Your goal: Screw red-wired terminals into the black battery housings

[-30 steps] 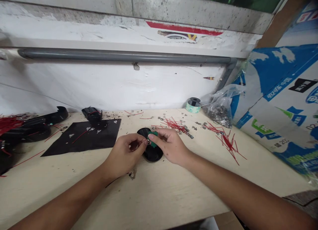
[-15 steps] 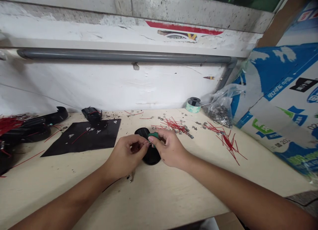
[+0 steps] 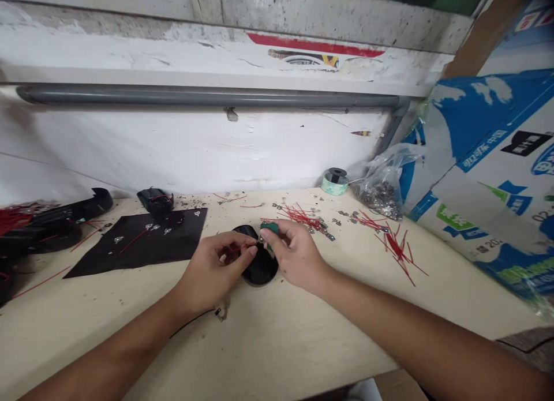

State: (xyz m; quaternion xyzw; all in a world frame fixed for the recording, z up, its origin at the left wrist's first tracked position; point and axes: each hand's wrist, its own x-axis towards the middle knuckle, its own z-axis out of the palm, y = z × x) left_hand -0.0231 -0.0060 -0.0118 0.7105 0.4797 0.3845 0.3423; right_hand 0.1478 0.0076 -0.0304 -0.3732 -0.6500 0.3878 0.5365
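My left hand (image 3: 214, 269) is pinched closed on a short red wire (image 3: 239, 248) with a small metal terminal at its tip. My right hand (image 3: 295, 253) is closed on a small green part (image 3: 269, 228), holding it just over a black oval plastic shell (image 3: 258, 263) that lies on the light wooden bench (image 3: 277, 343). The fingertips of both hands meet above the shell, where the wire's end touches the green part.
A black sheet (image 3: 142, 242) with small metal terminals lies left of the hands, with black plastic housings (image 3: 56, 222) beyond it. Loose red wires (image 3: 396, 245) and terminals are scattered to the right. A solder spool (image 3: 334, 182), a clear bag of metal parts (image 3: 381, 187) and a printed carton (image 3: 489, 176) stand at the back right.
Both hands and the black shell have shifted slightly left and farther from me. The red wire now shows between my left fingers. The pinch on the green part has held.
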